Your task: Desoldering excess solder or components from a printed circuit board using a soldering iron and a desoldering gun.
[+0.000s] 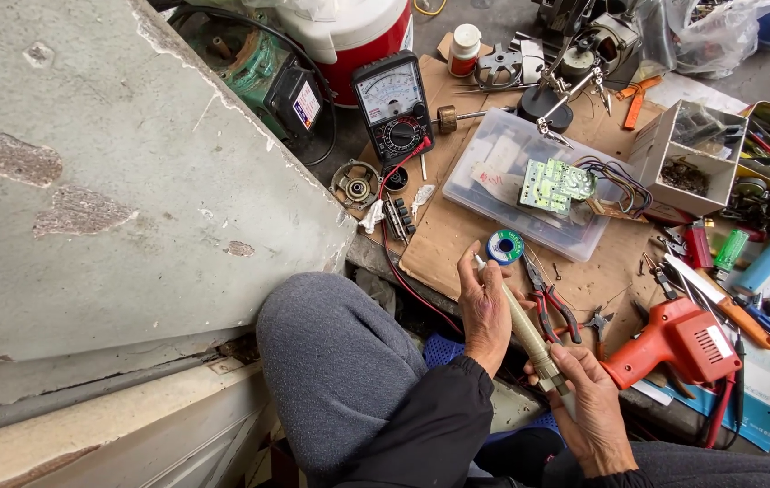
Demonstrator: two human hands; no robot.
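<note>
Both hands hold one long beige pen-shaped tool (524, 327) with a thin metal tip pointing up-left. My left hand (484, 312) grips it near the tip end. My right hand (591, 405) clasps its lower end close to my lap. Just beyond the tip lies a blue spool of solder wire (504, 246) on a sheet of brown cardboard (446, 237). A green circuit board (554, 184) with coloured wires rests on a clear plastic box lid (493, 158) farther back.
An analog multimeter (393, 104) with red and black leads stands at the back. An orange soldering gun (678, 342), red-handled pliers (555, 305), screwdrivers and a blue lighter (769, 260) lie to the right. A grey concrete wall (105, 181) fills the left. A helping-hand clamp stand (547, 104) sits behind the lid.
</note>
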